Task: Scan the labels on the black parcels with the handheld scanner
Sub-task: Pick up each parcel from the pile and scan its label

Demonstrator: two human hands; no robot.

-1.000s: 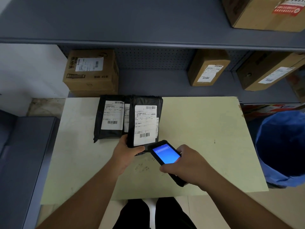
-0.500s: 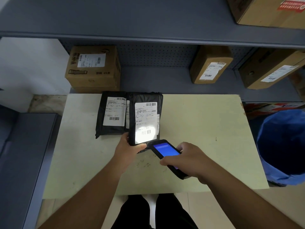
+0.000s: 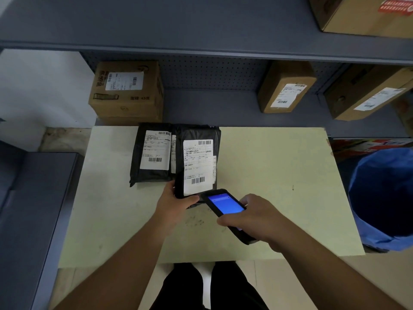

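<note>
Gone from the front parcel's label [image 3: 199, 166] is the bright patch of scanner light that lay over its lower barcode half a second ago, which suggests that read is done and the next parcel is due. Largest in view, grey shelving [image 3: 201, 25] carries brown cartons [image 3: 127, 90], each with a white shipping label; the left one shows print that seems to end in "45", the rest too blurred to read. On the pale table [image 3: 279, 175] lie the black parcels: a flat one [image 3: 152, 153] at left, another mostly hidden, and the front parcel [image 3: 196, 135], its near end lifted by the left hand [image 3: 176, 202], thumb and fingers clamped on its bottom edge. Barcodes top and bottom are plain; the text is illegible. The right hand [image 3: 257, 218] is wrapped around the handheld scanner [image 3: 223, 204], blue screen lit, nose touching or just short of the label's foot.
</note>
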